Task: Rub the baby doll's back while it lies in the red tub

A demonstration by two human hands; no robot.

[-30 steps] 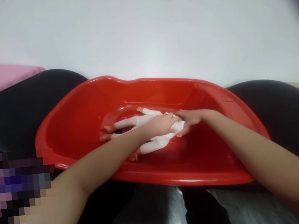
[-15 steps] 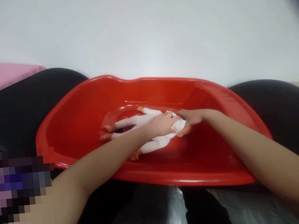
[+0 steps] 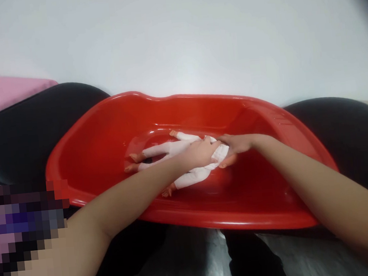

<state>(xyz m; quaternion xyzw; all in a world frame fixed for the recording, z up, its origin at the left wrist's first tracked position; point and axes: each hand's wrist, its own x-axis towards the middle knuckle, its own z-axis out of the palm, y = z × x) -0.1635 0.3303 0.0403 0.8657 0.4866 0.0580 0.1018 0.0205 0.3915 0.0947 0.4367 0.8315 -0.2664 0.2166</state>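
Observation:
A small doll (image 3: 162, 150) in a white suit lies on its back in the bottom of a red plastic tub (image 3: 96, 142), legs pointing left. My left hand (image 3: 198, 153) rests flat on the doll's chest, covering its torso. From the right, my right hand (image 3: 235, 145) grips the doll's upper end, where the head is hidden under my fingers. One white-sleeved arm of the doll sticks out toward me below my left hand.
The tub sits across two black cushioned seats (image 3: 30, 131) (image 3: 350, 139), against a white wall (image 3: 174, 39). A pink surface (image 3: 0, 92) shows at the far left. Dark and grey cloth (image 3: 189, 263) lies below the tub's near rim.
Almost nothing has moved. Both hands stay on the doll; the view has drifted slightly.

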